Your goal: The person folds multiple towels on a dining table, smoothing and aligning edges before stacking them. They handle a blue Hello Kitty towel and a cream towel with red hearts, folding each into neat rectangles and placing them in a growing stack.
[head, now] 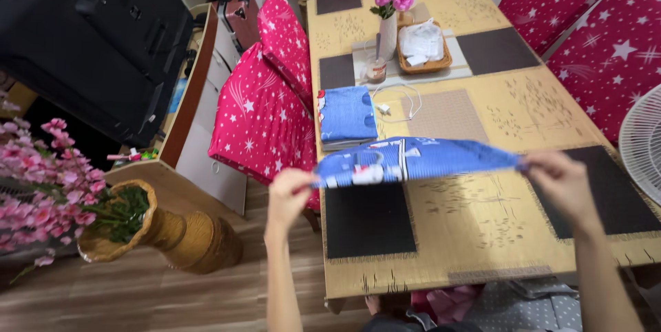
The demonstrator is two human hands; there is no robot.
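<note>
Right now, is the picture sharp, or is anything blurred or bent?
Head view: the blue cloth and both hands, left hand and right hand, look slightly motion-blurred; the table edges splay outward, a wide-lens distortion; lighting is even, without harsh glare.

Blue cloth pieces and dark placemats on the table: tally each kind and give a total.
Blue cloth pieces: 2, one stretched between the left hand and right hand, one folded stack on the table.
Dark placemats: 6, the nearest.
Total: 8
</note>
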